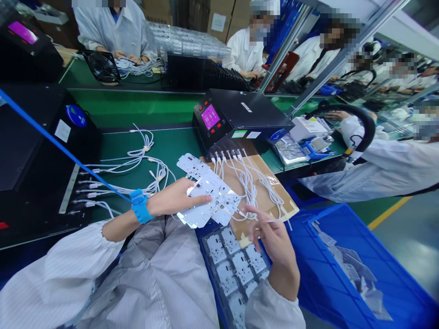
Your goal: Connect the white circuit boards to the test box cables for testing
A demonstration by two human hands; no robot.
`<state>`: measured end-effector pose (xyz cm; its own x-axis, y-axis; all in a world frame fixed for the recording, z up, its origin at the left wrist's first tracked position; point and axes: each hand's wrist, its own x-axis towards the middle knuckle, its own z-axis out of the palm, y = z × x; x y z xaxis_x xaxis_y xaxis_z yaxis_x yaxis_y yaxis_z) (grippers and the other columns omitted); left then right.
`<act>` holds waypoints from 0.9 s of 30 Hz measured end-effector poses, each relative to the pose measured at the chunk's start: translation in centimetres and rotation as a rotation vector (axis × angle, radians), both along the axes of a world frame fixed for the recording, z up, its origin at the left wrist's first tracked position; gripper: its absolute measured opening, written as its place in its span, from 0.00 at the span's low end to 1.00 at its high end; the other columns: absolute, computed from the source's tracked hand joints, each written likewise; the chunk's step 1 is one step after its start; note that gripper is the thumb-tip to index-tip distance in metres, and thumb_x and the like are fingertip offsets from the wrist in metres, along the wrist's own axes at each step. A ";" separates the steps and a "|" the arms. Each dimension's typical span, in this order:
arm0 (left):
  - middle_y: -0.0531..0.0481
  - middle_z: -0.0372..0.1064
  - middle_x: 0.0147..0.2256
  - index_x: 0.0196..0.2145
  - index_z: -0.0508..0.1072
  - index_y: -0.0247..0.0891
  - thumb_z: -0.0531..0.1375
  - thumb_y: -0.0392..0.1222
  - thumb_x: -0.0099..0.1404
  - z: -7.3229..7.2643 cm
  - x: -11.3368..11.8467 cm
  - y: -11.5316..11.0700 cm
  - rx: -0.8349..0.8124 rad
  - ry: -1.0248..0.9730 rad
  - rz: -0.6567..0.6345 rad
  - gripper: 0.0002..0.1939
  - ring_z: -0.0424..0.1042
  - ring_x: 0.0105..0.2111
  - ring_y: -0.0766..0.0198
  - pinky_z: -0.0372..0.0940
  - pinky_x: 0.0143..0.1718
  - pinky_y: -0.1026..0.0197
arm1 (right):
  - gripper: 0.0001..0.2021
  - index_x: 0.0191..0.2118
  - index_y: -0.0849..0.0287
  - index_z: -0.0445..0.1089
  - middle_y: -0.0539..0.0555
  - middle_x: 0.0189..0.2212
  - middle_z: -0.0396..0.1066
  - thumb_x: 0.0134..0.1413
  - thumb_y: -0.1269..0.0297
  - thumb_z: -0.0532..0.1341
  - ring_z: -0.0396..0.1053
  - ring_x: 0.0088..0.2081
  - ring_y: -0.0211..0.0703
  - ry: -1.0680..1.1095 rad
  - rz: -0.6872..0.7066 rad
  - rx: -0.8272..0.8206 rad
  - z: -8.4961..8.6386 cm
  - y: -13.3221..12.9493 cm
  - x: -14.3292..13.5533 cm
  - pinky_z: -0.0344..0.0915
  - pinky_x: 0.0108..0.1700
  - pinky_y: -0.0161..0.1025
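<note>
My left hand [176, 196], with a blue strap on its wrist, grips several fanned-out white circuit boards [208, 194], thumb on top. They lie above my lap, dotted with small dark parts. At their right edge is my right hand [269, 230], fingers curled around a thin white cable [273, 221]. The cable's plug end sits by the boards' edge; whether it is fully seated I cannot tell. Below the boards a tray [205, 249] holds more white circuit boards in compartments.
A black box with a lit screen [242, 119] has white cables [248, 183] running over a cardboard sheet [290, 208]. Another black box [34, 151] with cables stands left. A blue bin [329, 274] containing plastic pieces is at right. Co-workers sit across the bench and at right.
</note>
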<state>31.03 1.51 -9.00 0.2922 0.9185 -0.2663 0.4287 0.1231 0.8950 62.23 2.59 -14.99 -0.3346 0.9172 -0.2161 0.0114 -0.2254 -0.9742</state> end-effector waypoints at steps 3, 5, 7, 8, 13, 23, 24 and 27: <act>0.51 0.72 0.28 0.32 0.74 0.37 0.60 0.64 0.67 0.2 0.2 0.0 0.003 0.014 -0.022 0.25 0.68 0.27 0.65 0.59 0.28 0.63 | 0.21 0.36 0.56 0.72 0.42 0.21 0.52 0.54 0.42 0.71 0.47 0.17 0.28 0.274 -0.259 0.067 0.9 1.4 0.3 0.48 0.14 0.26; 0.53 0.69 0.26 0.30 0.72 0.37 0.59 0.63 0.68 0.4 0.4 0.0 0.001 0.022 -0.022 0.25 0.65 0.26 0.66 0.58 0.28 0.63 | 0.25 0.32 0.55 0.64 0.42 0.24 0.50 0.52 0.38 0.69 0.46 0.20 0.29 0.432 -0.346 0.091 1.8 2.3 -0.6 0.50 0.17 0.26; 0.53 0.67 0.26 0.29 0.71 0.37 0.58 0.63 0.69 0.6 0.6 0.0 0.000 0.027 -0.029 0.25 0.64 0.26 0.66 0.57 0.28 0.62 | 0.25 0.32 0.54 0.61 0.43 0.26 0.51 0.55 0.37 0.66 0.49 0.21 0.31 0.491 -0.335 0.102 2.6 2.8 -2.0 0.53 0.18 0.29; 0.52 0.67 0.26 0.30 0.71 0.37 0.58 0.63 0.69 0.6 0.7 0.0 0.003 0.027 -0.036 0.25 0.64 0.26 0.65 0.57 0.29 0.62 | 0.23 0.32 0.54 0.60 0.44 0.26 0.52 0.57 0.40 0.66 0.49 0.22 0.32 0.483 -0.321 0.113 2.8 3.0 -2.8 0.52 0.18 0.29; 0.48 0.73 0.32 0.39 0.77 0.36 0.59 0.63 0.67 0.0 1.2 -0.2 -0.010 0.027 -0.033 0.24 0.70 0.31 0.60 0.61 0.31 0.61 | 0.11 0.37 0.54 0.68 0.43 0.22 0.60 0.61 0.56 0.69 0.57 0.20 0.31 0.200 -0.191 0.290 1.5 2.6 -6.5 0.56 0.19 0.29; 0.45 0.78 0.39 0.46 0.77 0.36 0.59 0.61 0.67 -1.1 2.6 -0.7 -0.013 0.044 0.018 0.25 0.73 0.34 0.58 0.63 0.32 0.61 | 0.06 0.46 0.55 0.77 0.54 0.39 0.72 0.67 0.68 0.62 0.74 0.38 0.40 -0.268 -0.142 0.896 0.2 1.7 -8.6 0.76 0.40 0.40; 0.46 0.78 0.39 0.45 0.77 0.36 0.58 0.60 0.68 -1.1 2.7 -0.7 0.000 0.032 -0.004 0.23 0.73 0.35 0.58 0.63 0.33 0.62 | 0.06 0.45 0.56 0.76 0.54 0.38 0.71 0.68 0.68 0.61 0.74 0.38 0.40 -0.301 -0.147 0.934 0.3 1.6 -8.7 0.76 0.39 0.40; 0.48 0.78 0.39 0.45 0.77 0.37 0.56 0.56 0.71 -1.3 2.8 -0.7 0.037 -0.001 -0.044 0.20 0.73 0.36 0.59 0.62 0.34 0.62 | 0.05 0.44 0.56 0.74 0.54 0.37 0.70 0.68 0.69 0.61 0.73 0.37 0.40 -0.356 -0.154 1.009 0.5 1.3 -8.9 0.76 0.39 0.39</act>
<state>33.84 0.84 -10.28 0.3333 0.9138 -0.2323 0.4320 0.0710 0.8991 53.38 3.91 -14.50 -0.2677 0.7537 0.6002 0.3711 0.6555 -0.6577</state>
